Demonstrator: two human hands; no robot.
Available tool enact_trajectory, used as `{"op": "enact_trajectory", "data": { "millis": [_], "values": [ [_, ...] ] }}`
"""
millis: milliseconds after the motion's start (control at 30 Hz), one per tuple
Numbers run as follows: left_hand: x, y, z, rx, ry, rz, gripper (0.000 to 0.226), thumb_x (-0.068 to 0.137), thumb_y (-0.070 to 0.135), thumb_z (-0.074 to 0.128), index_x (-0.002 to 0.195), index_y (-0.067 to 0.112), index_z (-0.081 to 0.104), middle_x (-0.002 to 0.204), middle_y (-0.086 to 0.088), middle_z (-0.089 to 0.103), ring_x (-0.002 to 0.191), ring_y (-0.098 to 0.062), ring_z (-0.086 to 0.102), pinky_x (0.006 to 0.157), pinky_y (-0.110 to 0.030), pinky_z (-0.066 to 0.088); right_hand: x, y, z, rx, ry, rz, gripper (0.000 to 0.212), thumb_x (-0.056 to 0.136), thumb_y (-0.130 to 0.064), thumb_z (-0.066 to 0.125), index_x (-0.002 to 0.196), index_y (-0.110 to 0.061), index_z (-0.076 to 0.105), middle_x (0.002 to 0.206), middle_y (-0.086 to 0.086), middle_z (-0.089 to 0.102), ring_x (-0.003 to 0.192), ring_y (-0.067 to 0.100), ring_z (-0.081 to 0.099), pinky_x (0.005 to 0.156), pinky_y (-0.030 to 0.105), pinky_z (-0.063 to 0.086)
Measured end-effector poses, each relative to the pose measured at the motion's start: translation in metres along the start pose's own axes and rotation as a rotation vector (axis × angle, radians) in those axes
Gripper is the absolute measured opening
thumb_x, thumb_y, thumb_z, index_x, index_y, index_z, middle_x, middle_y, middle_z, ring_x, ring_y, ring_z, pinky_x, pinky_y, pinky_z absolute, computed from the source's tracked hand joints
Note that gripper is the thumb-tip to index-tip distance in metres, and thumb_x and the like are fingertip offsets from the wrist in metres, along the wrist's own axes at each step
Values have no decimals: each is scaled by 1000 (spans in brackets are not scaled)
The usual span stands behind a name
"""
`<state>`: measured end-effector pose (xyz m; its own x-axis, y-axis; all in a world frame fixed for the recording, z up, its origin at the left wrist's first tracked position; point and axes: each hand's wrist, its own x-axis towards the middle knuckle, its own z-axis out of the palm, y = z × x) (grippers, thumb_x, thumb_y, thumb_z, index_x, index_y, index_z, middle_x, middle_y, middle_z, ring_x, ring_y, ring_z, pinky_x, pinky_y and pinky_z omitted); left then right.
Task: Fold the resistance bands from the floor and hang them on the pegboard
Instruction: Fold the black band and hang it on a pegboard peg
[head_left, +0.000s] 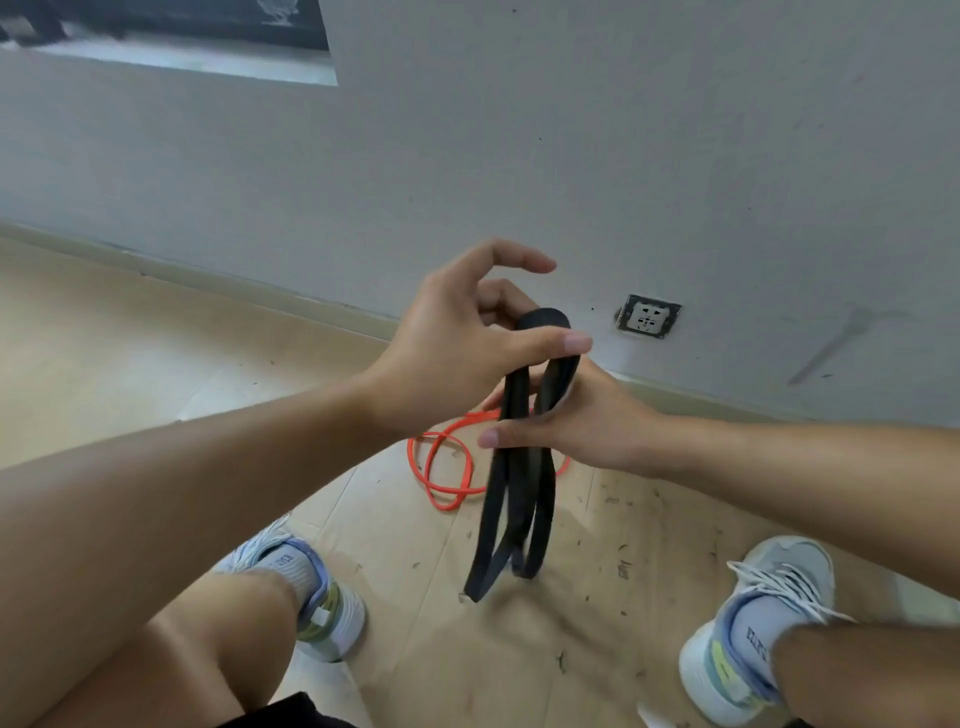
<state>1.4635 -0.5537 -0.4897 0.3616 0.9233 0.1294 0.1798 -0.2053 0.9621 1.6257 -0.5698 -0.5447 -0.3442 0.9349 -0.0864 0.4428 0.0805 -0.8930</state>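
Note:
A black resistance band hangs doubled in front of me, its loops dangling above the floor. My left hand pinches the band's top fold between thumb and a curled finger, with the index finger raised. My right hand grips the strands just below, thumb across the front. An orange resistance band lies coiled on the floor behind the black one, partly hidden by my hands. The pegboard is not in view.
Both my feet in light sneakers stand on cardboard sheeting strewn with small debris. A grey wall with a floor-level power socket runs close ahead. A dark poster edge shows at the top left.

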Motion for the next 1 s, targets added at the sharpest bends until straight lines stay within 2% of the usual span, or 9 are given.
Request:
{"op": "enact_trajectory", "data": {
  "millis": [133,267,400,500,600,667,800,933,1000],
  "values": [
    [5,5,-1,-101,72,-23,49,74,21,88,117,15,65,82,-8,73,84,-29,75,89,-47,61,-4,4,2,16,27,-18,31,78,-29,90,87,-6,72,81,6,77,78,16,77,79,34,64],
    [11,4,-12,-114,176,-30,50,68,34,88,111,18,68,79,-3,72,84,-23,72,91,-52,60,1,19,3,-53,124,-2,15,86,-26,82,92,-20,70,88,3,75,85,17,74,87,43,62],
    [13,6,-19,-185,231,-49,32,81,20,83,108,15,67,85,-10,71,89,-20,72,91,-47,61,7,34,-6,-85,160,-11,8,88,-25,71,95,-24,70,94,2,75,95,21,73,92,50,59],
    [15,8,-24,-246,269,-63,24,86,15,78,107,14,66,87,-9,69,89,-17,71,89,-42,62,6,45,-9,-122,79,31,11,83,-20,75,91,-20,69,88,-2,73,88,16,72,87,48,61],
    [18,3,-34,-264,248,-107,34,80,26,78,111,16,66,87,-3,70,90,-15,71,87,-36,62,9,48,-9,-156,-8,71,23,81,-12,81,76,-18,59,70,-9,56,63,3,57,67,31,56],
    [19,-2,-44,-248,231,-128,39,78,28,77,113,16,65,87,-2,70,90,-15,71,87,-33,60,13,48,-12,-167,-26,78,23,81,-21,86,75,-25,64,72,-12,62,66,0,61,70,25,53],
    [18,-16,-67,-119,174,-137,45,70,25,81,112,16,67,92,-7,76,92,-20,73,95,-35,58,16,51,-25,-194,55,113,12,83,-30,85,92,-28,77,88,-12,77,91,6,73,91,32,56],
    [13,-30,-93,30,72,-223,72,55,43,91,118,19,68,101,-10,80,103,-25,74,99,-35,52,15,53,-37,-109,110,155,19,79,-19,88,93,-26,76,81,-8,76,76,7,70,80,27,53],
    [11,-40,-103,128,20,-284,85,48,56,94,121,23,67,104,-7,80,101,-19,74,102,-40,49,14,51,-40,-65,141,163,31,76,-13,90,97,-26,73,80,-9,74,70,4,67,76,23,50]
  ]
}}
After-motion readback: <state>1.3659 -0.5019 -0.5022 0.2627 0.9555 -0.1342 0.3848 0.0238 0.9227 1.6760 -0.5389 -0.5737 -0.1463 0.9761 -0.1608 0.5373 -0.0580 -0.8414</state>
